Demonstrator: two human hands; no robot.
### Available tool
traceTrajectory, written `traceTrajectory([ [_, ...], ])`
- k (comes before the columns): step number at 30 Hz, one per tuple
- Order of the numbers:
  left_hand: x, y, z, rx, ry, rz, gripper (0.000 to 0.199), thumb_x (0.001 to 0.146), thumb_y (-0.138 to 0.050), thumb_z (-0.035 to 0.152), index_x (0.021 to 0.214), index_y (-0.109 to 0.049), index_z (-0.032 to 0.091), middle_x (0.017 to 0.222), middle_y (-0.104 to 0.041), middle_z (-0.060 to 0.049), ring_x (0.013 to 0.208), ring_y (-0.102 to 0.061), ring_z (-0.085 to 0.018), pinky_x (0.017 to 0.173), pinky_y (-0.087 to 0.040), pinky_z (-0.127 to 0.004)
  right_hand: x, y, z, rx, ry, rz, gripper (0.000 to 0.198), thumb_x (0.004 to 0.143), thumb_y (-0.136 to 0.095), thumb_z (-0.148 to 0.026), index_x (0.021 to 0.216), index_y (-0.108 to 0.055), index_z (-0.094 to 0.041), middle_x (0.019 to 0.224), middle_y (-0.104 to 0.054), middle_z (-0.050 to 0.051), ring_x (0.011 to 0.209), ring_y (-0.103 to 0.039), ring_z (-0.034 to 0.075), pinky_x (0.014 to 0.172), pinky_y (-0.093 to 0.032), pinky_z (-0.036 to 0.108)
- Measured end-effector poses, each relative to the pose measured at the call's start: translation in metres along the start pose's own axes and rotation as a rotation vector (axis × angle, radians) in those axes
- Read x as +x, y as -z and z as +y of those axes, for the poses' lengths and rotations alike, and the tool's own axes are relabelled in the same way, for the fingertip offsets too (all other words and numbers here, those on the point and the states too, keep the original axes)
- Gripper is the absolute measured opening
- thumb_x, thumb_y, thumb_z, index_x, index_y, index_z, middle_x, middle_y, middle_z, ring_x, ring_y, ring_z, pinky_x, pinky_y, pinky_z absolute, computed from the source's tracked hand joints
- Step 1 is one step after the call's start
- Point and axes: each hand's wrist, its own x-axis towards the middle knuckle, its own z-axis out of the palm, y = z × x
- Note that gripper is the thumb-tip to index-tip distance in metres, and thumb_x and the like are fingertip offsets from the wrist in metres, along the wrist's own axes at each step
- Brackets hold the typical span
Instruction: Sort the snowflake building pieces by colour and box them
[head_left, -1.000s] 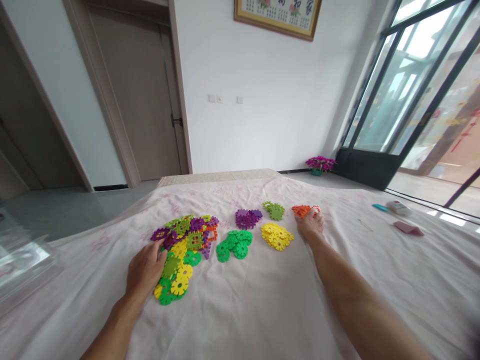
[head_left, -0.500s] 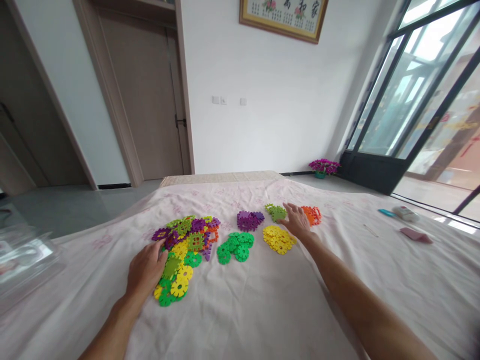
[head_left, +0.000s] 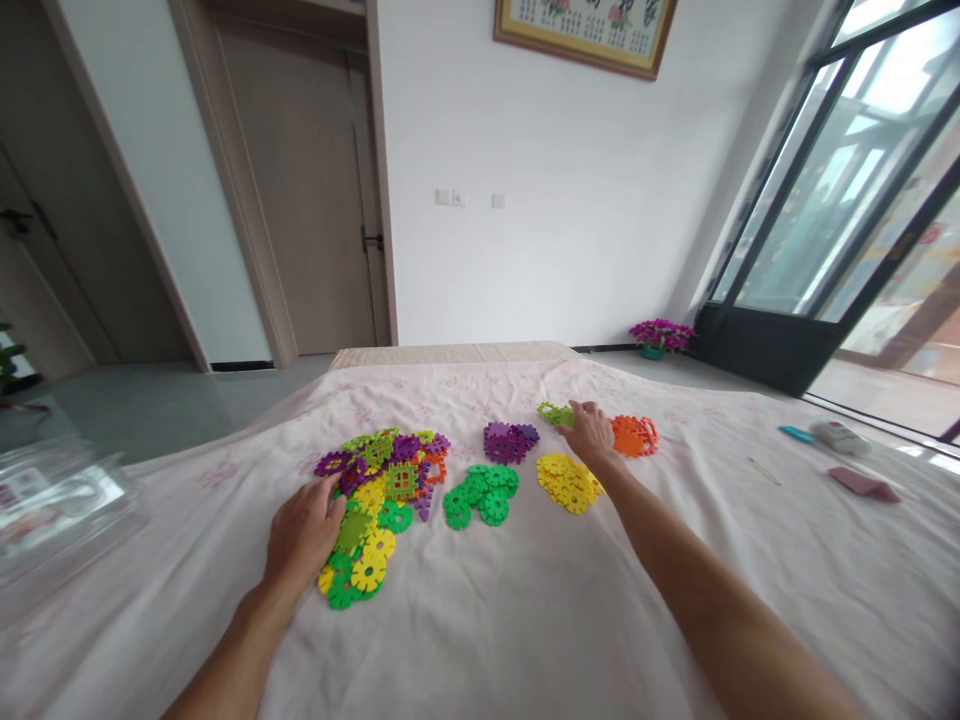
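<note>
My left hand (head_left: 306, 525) rests against the left side of a mixed pile of plastic building pieces (head_left: 375, 520), coloured purple, yellow, green, light green and orange. Its thumb and index finger are apart, touching the edge of the heap; the other fingertips are partly hidden. Farther out, my right hand (head_left: 590, 430) lies over a small group of light green pieces (head_left: 555, 412) and covers part of them, fingers apart. Just right of it are orange pieces (head_left: 634, 437). Nearer me lie yellow notched discs (head_left: 568, 483). Green notched discs (head_left: 480, 495) and purple pieces (head_left: 508, 441) sit between my hands.
A pale cloth (head_left: 510, 620) with wrinkles covers the surface. Clear plastic packaging (head_left: 64, 510) is at the left. On the right lie a pink folded item (head_left: 864, 484), a thin stick (head_left: 765, 470), a blue object (head_left: 797, 434) and a whitish object (head_left: 838, 437).
My right hand has shifted over the light green pieces and now hides more of them. My left hand stays at the mixed pile. The whole view has swung slightly left.
</note>
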Motion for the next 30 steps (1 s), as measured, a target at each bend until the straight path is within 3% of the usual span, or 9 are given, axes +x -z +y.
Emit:
traceTrajectory([
  [6,0.001,-0.001,-0.001,0.003,-0.004,-0.008,0.042,0.095,-0.038,0.032,0.129,-0.057,0.018,0.127,-0.065,-0.010,0.121,-0.059,-0.023,0.104,-0.043,-0.034,-0.019,-0.003,-0.040,0.196,0.238,-0.355,0.089,0.075,-0.069,-0.062,0.149,-0.040,-0.024,0.147,-0.042,0.014,0.130,-0.046,0.030,0.102,-0.039,0.037],
  [9,0.001,-0.001,-0.002,-0.003,0.000,-0.013,0.042,0.095,-0.038,0.032,0.130,-0.056,0.018,0.128,-0.065,-0.009,0.121,-0.058,-0.023,0.105,-0.042,-0.034,-0.022,-0.010,-0.058,0.155,0.317,-0.412,0.089,0.070,-0.073,-0.062,0.146,-0.045,-0.025,0.151,-0.038,0.013,0.134,-0.040,0.034,0.105,-0.035,0.040],
  [14,0.001,0.001,0.000,-0.007,0.011,-0.027,0.042,0.095,-0.039,0.031,0.131,-0.056,0.019,0.128,-0.065,-0.009,0.121,-0.058,-0.023,0.104,-0.042,-0.035,-0.015,-0.022,-0.079,0.086,0.367,-0.412,0.074,0.073,-0.073,-0.058,0.137,-0.054,-0.025,0.139,-0.051,0.012,0.127,-0.046,0.032,0.102,-0.036,0.037],
  [22,0.001,0.001,0.001,-0.001,0.023,-0.012,0.041,0.094,-0.040,0.031,0.129,-0.057,0.020,0.129,-0.065,-0.009,0.122,-0.058,-0.022,0.106,-0.041,-0.034,0.008,-0.036,-0.107,0.073,0.200,-0.299,0.055,0.084,-0.062,-0.053,0.124,-0.060,-0.015,0.125,-0.061,0.017,0.117,-0.055,0.031,0.097,-0.040,0.038],
  [26,0.001,-0.001,0.000,-0.002,0.021,-0.015,0.042,0.095,-0.039,0.032,0.131,-0.056,0.018,0.129,-0.065,-0.009,0.123,-0.057,-0.021,0.108,-0.040,-0.032,0.002,-0.036,-0.118,0.090,0.145,-0.243,0.057,0.088,-0.057,-0.049,0.133,-0.054,-0.013,0.133,-0.055,0.019,0.121,-0.052,0.032,0.099,-0.040,0.038],
  [30,0.001,0.002,0.002,-0.014,0.027,-0.019,0.042,0.095,-0.038,0.031,0.131,-0.056,0.018,0.131,-0.063,-0.009,0.124,-0.057,-0.022,0.108,-0.039,-0.033,-0.017,-0.022,-0.124,0.136,0.143,-0.121,0.059,0.087,-0.059,-0.040,0.140,-0.049,-0.018,0.144,-0.047,0.016,0.130,-0.043,0.032,0.108,-0.033,0.039],
])
